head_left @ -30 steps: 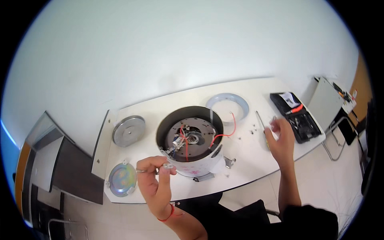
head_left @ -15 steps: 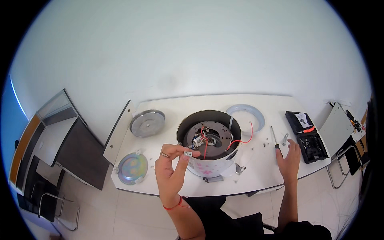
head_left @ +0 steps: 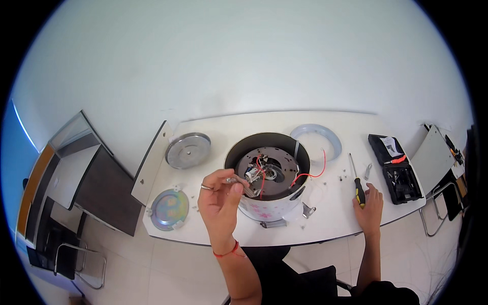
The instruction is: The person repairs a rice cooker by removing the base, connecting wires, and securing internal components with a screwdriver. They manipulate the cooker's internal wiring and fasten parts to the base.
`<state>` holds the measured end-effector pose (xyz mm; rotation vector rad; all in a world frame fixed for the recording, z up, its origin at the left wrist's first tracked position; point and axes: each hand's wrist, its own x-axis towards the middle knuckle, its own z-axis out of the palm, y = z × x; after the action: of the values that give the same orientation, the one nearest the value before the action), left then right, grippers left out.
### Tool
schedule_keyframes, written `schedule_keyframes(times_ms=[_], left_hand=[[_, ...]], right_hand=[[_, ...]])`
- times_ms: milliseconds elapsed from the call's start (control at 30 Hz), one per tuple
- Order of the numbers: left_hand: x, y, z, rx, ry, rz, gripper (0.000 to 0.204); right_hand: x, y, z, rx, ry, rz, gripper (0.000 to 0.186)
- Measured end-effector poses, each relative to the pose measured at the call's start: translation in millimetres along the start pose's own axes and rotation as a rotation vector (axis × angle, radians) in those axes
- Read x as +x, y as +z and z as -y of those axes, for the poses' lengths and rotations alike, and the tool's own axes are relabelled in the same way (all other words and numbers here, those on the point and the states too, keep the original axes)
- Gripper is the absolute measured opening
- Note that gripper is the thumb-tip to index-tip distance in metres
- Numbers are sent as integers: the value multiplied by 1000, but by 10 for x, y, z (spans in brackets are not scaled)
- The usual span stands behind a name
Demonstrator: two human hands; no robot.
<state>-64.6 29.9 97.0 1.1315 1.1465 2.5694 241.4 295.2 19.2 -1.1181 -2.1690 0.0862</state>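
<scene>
Above the front left of an open, white cooker-like pot body with a pink flower pattern, my left hand pinches a small greyish metal part between thumb and fingers. Inside the body lie a round dark plate and a bundle of wires. A red wire hangs out over the right rim. Near the table's front right, my right hand is open, thumb apart from fingers, at the handle end of a yellow-and-black screwdriver. Whether it touches the handle, I cannot tell.
On the white table lie a round metal lid, an iridescent disc, a pale ring, a small metal bracket and several screws. At right is an open black tool case; a grey-white desk stands left.
My left hand has risen slightly and turned the small metal part, showing more of its length. My right hand has moved slightly down, nearer the screwdriver handle. The whole view has shifted a little.
</scene>
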Motion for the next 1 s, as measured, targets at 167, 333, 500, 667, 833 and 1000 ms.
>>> schedule_keyframes(times_ms=[167, 333, 500, 667, 833, 1000], left_hand=[[23, 74, 72, 126, 47, -2, 24], [55, 124, 71, 162, 42, 4, 22], [318, 103, -108, 470, 95, 193, 18], [826, 274, -164, 463, 48, 505, 17], [1187, 406, 71, 490, -146, 790, 20], [1354, 438, 166, 573, -366, 885, 19]], right_hand=[[-55, 10, 20, -60, -20, -5, 59], [-53, 14, 45, -56, -16, -18, 59], [3, -13, 76, -44, 26, 35, 54], [39, 93, -128, 18, -16, -15, 36], [93, 86, -52, 120, 50, -80, 29], [53, 44, 16, 107, 121, -30, 30]])
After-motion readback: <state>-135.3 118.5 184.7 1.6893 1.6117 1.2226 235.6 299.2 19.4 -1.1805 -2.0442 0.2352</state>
